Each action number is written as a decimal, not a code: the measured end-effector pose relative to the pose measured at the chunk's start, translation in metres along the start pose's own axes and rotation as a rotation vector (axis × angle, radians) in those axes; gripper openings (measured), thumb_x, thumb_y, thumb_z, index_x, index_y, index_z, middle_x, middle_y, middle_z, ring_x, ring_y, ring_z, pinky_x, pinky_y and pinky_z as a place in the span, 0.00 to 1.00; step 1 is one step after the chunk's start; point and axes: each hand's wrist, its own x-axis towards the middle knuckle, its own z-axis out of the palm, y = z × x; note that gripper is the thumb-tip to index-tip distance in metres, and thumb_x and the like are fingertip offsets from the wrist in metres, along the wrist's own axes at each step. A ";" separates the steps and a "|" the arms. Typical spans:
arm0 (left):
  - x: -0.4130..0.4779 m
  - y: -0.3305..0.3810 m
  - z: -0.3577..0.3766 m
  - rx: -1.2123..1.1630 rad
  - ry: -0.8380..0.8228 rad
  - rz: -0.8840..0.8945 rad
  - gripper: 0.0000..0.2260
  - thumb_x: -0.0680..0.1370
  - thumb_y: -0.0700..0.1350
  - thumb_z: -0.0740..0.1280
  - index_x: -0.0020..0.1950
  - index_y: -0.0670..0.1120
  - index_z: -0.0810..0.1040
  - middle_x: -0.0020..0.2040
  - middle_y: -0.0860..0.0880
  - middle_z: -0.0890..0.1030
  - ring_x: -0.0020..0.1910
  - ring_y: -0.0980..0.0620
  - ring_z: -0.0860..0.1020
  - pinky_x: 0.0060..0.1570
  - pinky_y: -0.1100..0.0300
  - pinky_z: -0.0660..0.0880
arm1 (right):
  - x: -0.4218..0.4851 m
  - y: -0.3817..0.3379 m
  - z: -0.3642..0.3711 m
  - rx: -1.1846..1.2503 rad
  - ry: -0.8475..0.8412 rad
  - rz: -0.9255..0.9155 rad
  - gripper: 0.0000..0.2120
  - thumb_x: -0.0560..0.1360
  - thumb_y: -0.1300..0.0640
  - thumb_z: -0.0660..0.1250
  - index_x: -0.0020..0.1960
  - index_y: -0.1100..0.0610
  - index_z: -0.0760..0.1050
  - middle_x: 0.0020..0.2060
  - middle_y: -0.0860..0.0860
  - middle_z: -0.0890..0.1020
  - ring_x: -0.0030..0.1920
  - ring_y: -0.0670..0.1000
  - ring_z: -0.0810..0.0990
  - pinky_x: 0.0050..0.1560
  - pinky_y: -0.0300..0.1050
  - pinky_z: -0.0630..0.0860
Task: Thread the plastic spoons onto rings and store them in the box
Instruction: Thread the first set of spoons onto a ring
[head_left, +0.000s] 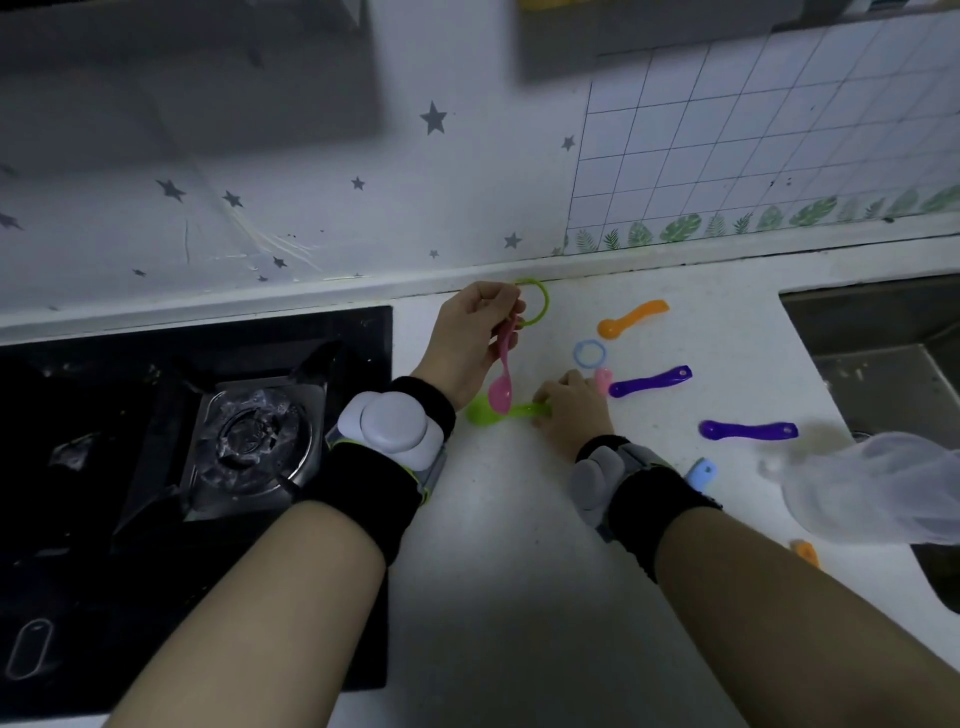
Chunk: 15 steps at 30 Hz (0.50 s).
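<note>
On the white counter (519, 597), between a black gas stove (156, 415) at the left and a steel sink (883, 343) at the right, lie the loose spoons and rings. A translucent white container or bag (872, 488), too blurred to tell which, sits at the near right edge.

Both wrists wear black bands with grey devices. The left hand (470, 338) is lifted above the counter toward the far wall, fingers curled, pinching a green ring (543, 304) together with the handle top of a pink spoon (503, 376), which hangs bowl down. The right hand (571, 405) is low on the counter, knuckles up, its fingertips closed round the handle end of a green spoon (485, 411) that lies flat, bowl to the left, just under the pink bowl.

To the right lie 2 glossy purple spoons (649, 382) (748, 430), each with a hole in the handle, and an orange spoon (631, 317) farther back. A light blue handle (701, 475) shows beside the right wrist. A pale pink piece (602, 379) touches the right fingers, and a small blue ring (589, 354) lies just beyond it.
</note>
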 end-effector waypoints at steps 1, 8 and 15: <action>-0.001 0.000 0.002 0.009 -0.003 -0.001 0.07 0.80 0.40 0.63 0.43 0.44 0.77 0.36 0.51 0.79 0.32 0.56 0.75 0.34 0.64 0.74 | -0.001 0.001 -0.003 0.046 -0.010 0.006 0.13 0.74 0.58 0.65 0.58 0.57 0.76 0.58 0.57 0.73 0.59 0.60 0.72 0.62 0.50 0.67; -0.005 0.010 0.021 0.022 -0.007 0.024 0.07 0.80 0.40 0.62 0.43 0.44 0.76 0.36 0.51 0.79 0.33 0.56 0.75 0.34 0.64 0.73 | -0.010 0.005 -0.035 0.435 0.040 0.092 0.10 0.72 0.58 0.70 0.53 0.59 0.79 0.51 0.56 0.82 0.54 0.55 0.78 0.54 0.43 0.71; -0.021 0.035 0.058 0.045 -0.029 0.088 0.08 0.80 0.39 0.61 0.42 0.44 0.75 0.38 0.49 0.77 0.34 0.55 0.73 0.34 0.65 0.72 | -0.023 0.016 -0.101 0.711 0.168 0.081 0.07 0.70 0.55 0.72 0.46 0.57 0.81 0.40 0.52 0.80 0.41 0.49 0.76 0.41 0.37 0.71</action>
